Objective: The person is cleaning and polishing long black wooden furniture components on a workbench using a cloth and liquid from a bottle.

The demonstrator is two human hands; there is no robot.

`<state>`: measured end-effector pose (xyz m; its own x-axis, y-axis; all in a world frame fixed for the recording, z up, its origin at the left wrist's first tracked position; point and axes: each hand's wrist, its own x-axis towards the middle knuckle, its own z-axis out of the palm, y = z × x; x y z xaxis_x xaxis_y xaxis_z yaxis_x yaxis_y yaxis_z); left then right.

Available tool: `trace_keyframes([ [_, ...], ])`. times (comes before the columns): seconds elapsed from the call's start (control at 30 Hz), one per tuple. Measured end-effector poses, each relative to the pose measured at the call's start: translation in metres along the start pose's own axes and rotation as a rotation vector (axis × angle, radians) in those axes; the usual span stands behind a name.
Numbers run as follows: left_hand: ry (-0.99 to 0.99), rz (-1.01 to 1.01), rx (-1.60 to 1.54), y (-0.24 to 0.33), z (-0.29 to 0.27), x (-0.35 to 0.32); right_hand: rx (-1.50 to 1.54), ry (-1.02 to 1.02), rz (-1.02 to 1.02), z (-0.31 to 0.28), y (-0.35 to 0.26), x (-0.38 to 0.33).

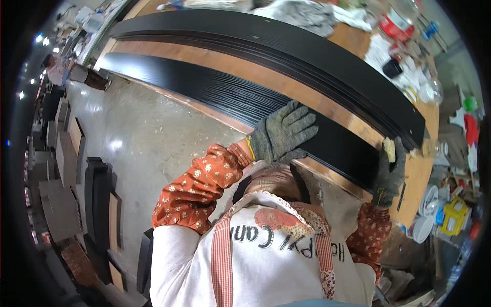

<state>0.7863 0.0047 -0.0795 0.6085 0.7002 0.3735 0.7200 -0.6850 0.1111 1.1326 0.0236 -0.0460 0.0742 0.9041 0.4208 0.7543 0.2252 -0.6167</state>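
Observation:
A long black board (220, 89) with a glossy, finely ridged surface lies along the wooden bench. My left hand (284, 130), in a grey knit glove with a yellow cuff edge, rests on it near the close edge. Its fingers are stretched out and hold nothing. At the board's right end is my right hand (389, 176), gloved in grey too. Its fingers are closed round a small cream-coloured pad (389, 149), whose material I cannot make out. Behind the board, a long black moulding (276, 43) with a stepped edge runs parallel to it.
Wooden bench top (337, 117) shows between the two black pieces. Grey cloths (299, 15) and a clear jar with a red label (399, 23) crowd the far side. A yellow container (454, 216) stands at right. Dark panels (97, 204) stand on the left floor; another person (56, 71) is far left.

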Motion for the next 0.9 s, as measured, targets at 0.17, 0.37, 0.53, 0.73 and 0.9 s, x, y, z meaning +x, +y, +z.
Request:
trace_keyframes([
  [0.17,0.140,-0.176,0.058,-0.010,0.002,-0.035,0.196,0.003,0.151,0.035,-0.021,0.009],
  [0.37,0.129,-0.447,0.102,-0.045,-0.004,-0.072,0.401,-0.119,-0.064,0.119,-0.010,0.031],
  [0.53,0.141,-0.500,0.067,-0.043,-0.005,-0.078,0.444,-0.240,-0.088,0.150,-0.028,0.043],
  [0.73,0.067,-0.454,0.149,-0.084,-0.027,-0.072,0.438,-0.314,-0.137,0.152,-0.044,0.042],
  [0.9,-0.188,-0.409,0.131,-0.158,-0.070,-0.072,0.320,-0.356,-0.230,0.152,-0.060,0.037],
])
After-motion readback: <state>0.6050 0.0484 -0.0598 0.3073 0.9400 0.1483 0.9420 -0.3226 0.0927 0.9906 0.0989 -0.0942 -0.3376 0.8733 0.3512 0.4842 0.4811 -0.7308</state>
